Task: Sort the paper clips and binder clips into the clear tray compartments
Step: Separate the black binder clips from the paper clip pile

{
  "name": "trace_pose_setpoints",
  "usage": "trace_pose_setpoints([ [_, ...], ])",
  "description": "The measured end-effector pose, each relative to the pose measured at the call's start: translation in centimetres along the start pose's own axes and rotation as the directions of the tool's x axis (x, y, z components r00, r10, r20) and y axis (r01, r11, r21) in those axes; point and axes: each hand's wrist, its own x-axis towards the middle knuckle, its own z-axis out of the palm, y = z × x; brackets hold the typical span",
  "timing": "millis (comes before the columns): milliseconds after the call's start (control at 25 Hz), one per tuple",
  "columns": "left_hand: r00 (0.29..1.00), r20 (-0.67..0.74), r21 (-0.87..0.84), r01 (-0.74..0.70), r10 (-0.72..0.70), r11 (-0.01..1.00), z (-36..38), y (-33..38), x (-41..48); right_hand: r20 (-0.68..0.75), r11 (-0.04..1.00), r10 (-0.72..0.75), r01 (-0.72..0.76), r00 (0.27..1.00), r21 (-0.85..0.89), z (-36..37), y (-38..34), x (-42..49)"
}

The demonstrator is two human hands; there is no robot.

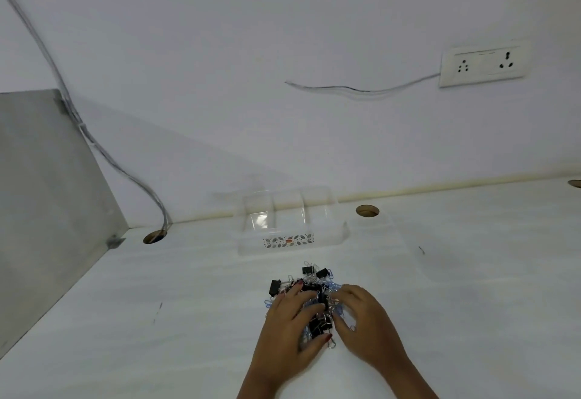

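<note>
A mixed pile point(316, 287) of black binder clips, silver paper clips and blue paper clips lies on the white desk. A clear tray point(341, 232) with three back compartments and a long front one stands just behind the pile, against the wall; I see nothing in it. My left hand point(287, 326) rests on the pile's left side with fingers spread. My right hand point(361, 320) covers the pile's right side, its fingers bent down into the clips. Whether they pinch a clip is hidden. One black binder clip point(274, 287) sits at the pile's left edge.
Two round cable holes point(154, 237) point(367, 211) pierce the desk near the wall, left and right of the tray. A grey side panel point(47, 197) bounds the desk on the left. Cables run down the wall, and a socket plate point(484, 63) hangs upper right.
</note>
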Motion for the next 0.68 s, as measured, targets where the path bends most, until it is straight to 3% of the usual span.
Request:
trace_pose_setpoints([
  [120,0.998,-0.062,-0.027,-0.031,0.029,0.999,-0.1,-0.2,0.1,-0.004,0.999,0.026,-0.026,1.000,0.039,0.4,0.3,0.6],
  [280,0.987,-0.142,-0.116,0.062,-0.078,0.991,0.1,-0.6,0.1,0.156,0.998,-0.062,0.065,0.986,-0.019,1.6,0.6,1.9],
  [480,0.979,-0.103,-0.317,0.135,-0.176,0.939,-0.2,-0.9,0.3,0.042,0.994,-0.098,0.096,0.994,0.043,2.5,0.7,2.1],
  [600,0.927,-0.043,-0.598,0.274,-0.372,0.753,-1.1,-0.6,0.3,0.057,0.996,-0.052,0.048,0.997,0.069,1.5,1.1,2.0],
  [680,0.827,0.027,-0.802,0.354,-0.562,0.482,-1.8,-0.6,0.4,0.146,0.999,-0.022,0.018,0.989,0.030,0.5,1.8,1.9],
])
